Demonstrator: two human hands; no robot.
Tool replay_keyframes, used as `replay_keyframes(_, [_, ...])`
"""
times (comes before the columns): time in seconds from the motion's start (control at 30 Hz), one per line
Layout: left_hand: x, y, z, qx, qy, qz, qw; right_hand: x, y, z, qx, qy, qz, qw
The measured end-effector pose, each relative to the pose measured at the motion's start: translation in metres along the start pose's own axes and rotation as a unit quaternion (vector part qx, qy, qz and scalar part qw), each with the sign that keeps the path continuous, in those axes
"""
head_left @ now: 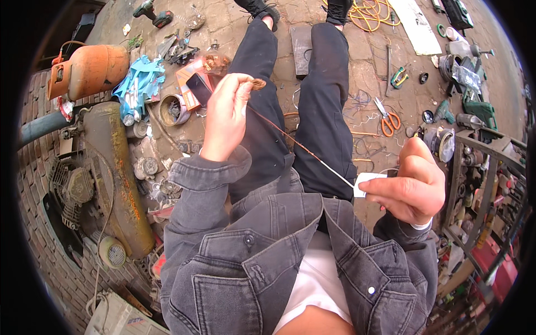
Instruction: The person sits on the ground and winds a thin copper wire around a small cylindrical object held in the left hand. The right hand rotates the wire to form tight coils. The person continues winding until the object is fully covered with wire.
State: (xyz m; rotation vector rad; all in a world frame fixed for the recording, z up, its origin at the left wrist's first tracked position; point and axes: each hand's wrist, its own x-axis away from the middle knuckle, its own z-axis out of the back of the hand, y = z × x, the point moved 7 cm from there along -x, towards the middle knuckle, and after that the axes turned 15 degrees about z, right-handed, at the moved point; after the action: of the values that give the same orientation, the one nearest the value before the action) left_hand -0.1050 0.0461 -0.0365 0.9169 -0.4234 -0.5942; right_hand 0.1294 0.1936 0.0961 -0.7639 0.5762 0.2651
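My left hand is closed on one end of a thin wire, and a small brown, copper-coloured piece sticks out at its fingertips. The wire runs taut across my lap, reddish brown near the left hand and pale silver toward the right. My right hand pinches a folded white piece, paper or cloth, where the wire's pale end meets it. Whether the piece wraps fully round the wire is hidden by the fingers. Just behind the left hand is a dark flat rectangle by an orange box.
Left: an orange gas cylinder, a rusty yellow tank, a blue plastic bag. Right: orange-handled scissors, pliers, wire spools, a metal rack. Between my feet lies a dark metal block; yellow cord is beyond.
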Motion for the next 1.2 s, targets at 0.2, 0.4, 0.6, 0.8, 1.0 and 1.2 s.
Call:
replay_keyframes(0.2, [-0.035, -0.067, -0.046, 0.561, -0.139, 0.285, 0.764, -0.007, -0.025, -0.013, -0.017, -0.115, 0.145, 0.983])
replay_keyframes(0.4, [-0.048, -0.067, -0.057, 0.291, -0.031, 0.203, 0.934, -0.016, -0.034, -0.031, -0.046, -0.141, 0.173, 0.974])
replay_keyframes(0.6, [-0.01, 0.014, -0.086, -0.082, -0.151, -0.137, 0.976, -0.032, 0.007, 0.056, 0.079, 0.008, 0.064, 0.995])
replay_keyframes(0.8, [0.027, 0.056, -0.08, 0.074, -0.348, -0.163, 0.92, 0.046, 0.178, 0.12, 0.156, 0.303, -0.193, 0.92])
replay_keyframes(1.0, [-0.001, 0.051, -0.035, 0.57, -0.22, -0.011, 0.791, 0.132, 0.187, -0.032, 0.04, 0.064, -0.333, 0.94])
replay_keyframes(1.2, [-0.043, 0.047, -0.024, 0.025, 0.127, -0.173, 0.976, 0.054, -0.004, -0.102, -0.083, -0.188, 0.149, 0.967])
